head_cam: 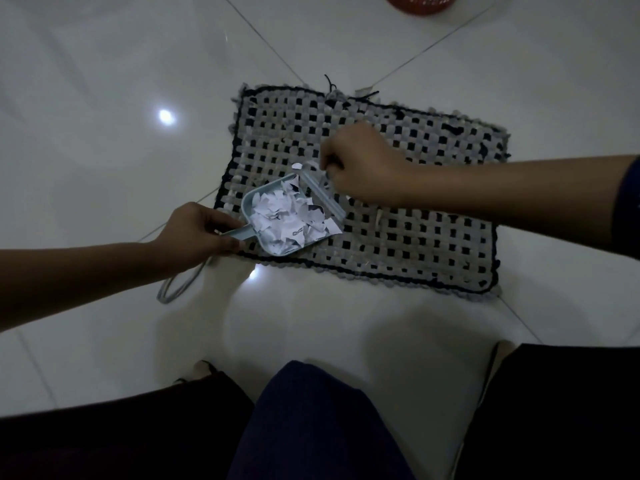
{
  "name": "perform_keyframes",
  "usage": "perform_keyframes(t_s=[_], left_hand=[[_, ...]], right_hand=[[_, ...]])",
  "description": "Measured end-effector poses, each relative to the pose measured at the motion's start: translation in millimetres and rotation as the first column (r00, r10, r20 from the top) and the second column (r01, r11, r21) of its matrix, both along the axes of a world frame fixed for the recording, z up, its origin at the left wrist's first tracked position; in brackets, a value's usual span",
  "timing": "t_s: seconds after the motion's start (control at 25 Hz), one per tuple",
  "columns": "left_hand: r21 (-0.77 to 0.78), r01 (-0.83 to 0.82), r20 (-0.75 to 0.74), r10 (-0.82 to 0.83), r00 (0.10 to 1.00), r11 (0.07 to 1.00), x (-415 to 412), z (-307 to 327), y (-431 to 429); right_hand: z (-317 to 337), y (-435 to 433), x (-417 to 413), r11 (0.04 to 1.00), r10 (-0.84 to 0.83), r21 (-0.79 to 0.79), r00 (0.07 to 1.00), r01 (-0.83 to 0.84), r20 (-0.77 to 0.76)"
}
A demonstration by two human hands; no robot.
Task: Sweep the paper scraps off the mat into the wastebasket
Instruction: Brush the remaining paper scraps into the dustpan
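A grey-and-black woven mat (398,202) lies on the white tiled floor. On its left part rests a pale blue dustpan (252,199) heaped with white paper scraps (287,220). My left hand (197,233) grips the dustpan's handle at the mat's left edge. My right hand (360,164) is closed on a small pale blue brush (322,192), whose head lies across the dustpan's open mouth. One scrap (297,166) sits at the pan's far corner. The red wastebasket (420,2) shows partly at the top edge, well beyond the mat.
Glossy white floor tiles (104,98) surround the mat. A grey loop of cord (176,285) trails from the mat's near left corner. My dark-clothed knees (311,427) fill the bottom of the view, close to the mat's near edge.
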State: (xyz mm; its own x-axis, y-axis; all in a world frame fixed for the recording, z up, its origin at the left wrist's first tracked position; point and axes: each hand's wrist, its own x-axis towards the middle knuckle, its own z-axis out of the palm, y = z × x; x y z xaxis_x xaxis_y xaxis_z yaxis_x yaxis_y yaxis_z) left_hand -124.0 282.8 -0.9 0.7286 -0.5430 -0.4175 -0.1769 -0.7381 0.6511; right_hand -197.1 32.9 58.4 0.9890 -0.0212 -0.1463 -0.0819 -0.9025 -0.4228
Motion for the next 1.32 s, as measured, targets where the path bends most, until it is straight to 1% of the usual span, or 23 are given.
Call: perform_keyframes(t_s=[0.08,0.12,0.16,0.2,0.28,0.32,0.4,0.44,0.52,0.68,0.8,0.84,0.92,1.0,1.04,1.08,1.12,1.24,1.32], left_hand=[[-0.006,-0.006,-0.009,0.006,1.0,1.0,-0.4,0.7,1.6],[-0.009,-0.012,-0.014,0.012,1.0,1.0,-0.6,1.0,2.2],[-0.009,-0.015,-0.015,0.015,1.0,1.0,-0.4,1.1,2.8],[-0.005,-0.014,-0.013,0.014,1.0,1.0,0.0,1.4,3.1],[-0.001,-0.019,-0.016,0.019,1.0,1.0,0.9,1.8,3.4],[0.0,-0.021,-0.016,0.021,1.0,1.0,1.3,1.9,3.7],[0.009,-0.011,-0.001,0.011,1.0,1.0,2.4,1.9,4.3],[0.021,-0.005,0.012,0.004,1.0,1.0,3.2,1.9,4.6],[0.046,-0.001,0.027,0.0,1.0,0.999,4.8,1.0,5.8],[0.05,0.018,0.01,-0.019,1.0,0.999,6.2,-0.8,7.6],[0.039,0.022,0.003,-0.022,1.0,0.999,5.6,-0.6,7.5],[0.028,0.003,0.0,-0.003,1.0,1.0,6.4,0.7,7.5],[0.0,-0.042,-0.04,0.042,0.998,0.999,2.1,1.0,7.5],[-0.035,-0.097,-0.083,0.094,0.992,0.995,-3.7,1.3,7.8],[-0.049,-0.121,-0.098,0.115,0.989,0.991,-7.1,0.7,7.3],[-0.057,-0.138,-0.106,0.132,0.986,0.989,-10.2,0.2,6.6],[-0.062,-0.156,-0.117,0.148,0.982,0.986,-12.6,-0.6,5.6],[-0.077,-0.219,-0.161,0.205,0.966,0.973,-16.0,-1.5,4.8],[-0.075,-0.23,-0.169,0.215,0.962,0.97,-16.5,-2.2,5.5]], right_hand=[[15.2,-14.7,14.5,0.999,-0.026,0.048,1.0,0.025,0.007],[23.5,-25.4,21.5,0.996,-0.025,0.081,0.999,0.028,-0.034],[31.4,-36.5,26.6,0.994,0.005,0.108,0.994,0.007,-0.107],[37.5,-47.0,30.1,0.991,0.069,0.129,0.975,-0.042,-0.211],[41.7,-58.0,31.0,0.973,0.232,0.103,0.877,-0.208,-0.422],[37.5,-55.8,28.6,0.949,0.3,0.071,0.815,-0.306,-0.496],[19.3,-43.0,23.7,0.88,0.391,0.004,0.719,-0.475,-0.574],[9.7,-37.0,23.7,0.846,0.422,-0.029,0.702,-0.532,-0.574],[-2.3,-29.1,28.5,0.809,0.462,-0.089,0.723,-0.581,-0.514],[3.5,-32.1,42.9,0.835,0.455,-0.142,0.812,-0.531,-0.365],[14.5,-33.5,48.2,0.845,0.458,-0.14,0.833,-0.517,-0.31],[21.6,-35.5,52.2,0.857,0.442,-0.143,0.85,-0.495,-0.287],[28.9,-43.4,54.8,0.905,0.365,-0.15,0.907,-0.399,-0.207],[25.4,-47.9,53.1,0.945,0.241,-0.197,0.964,-0.26,-0.115],[18.1,-46.4,49.3,0.955,0.17,-0.23,0.981,-0.187,-0.094],[10.6,-41.1,42.8,0.96,0.1,-0.252,0.991,-0.121,-0.093],[4.6,-32.3,35.1,0.959,0.07,-0.266,0.992,-0.097,-0.109],[0.5,3.9,18.2,0.955,0.15,-0.225,0.97,-0.193,-0.193],[4.4,24.7,13.9,0.955,0.211,-0.17,0.96,-0.242,-0.185]])
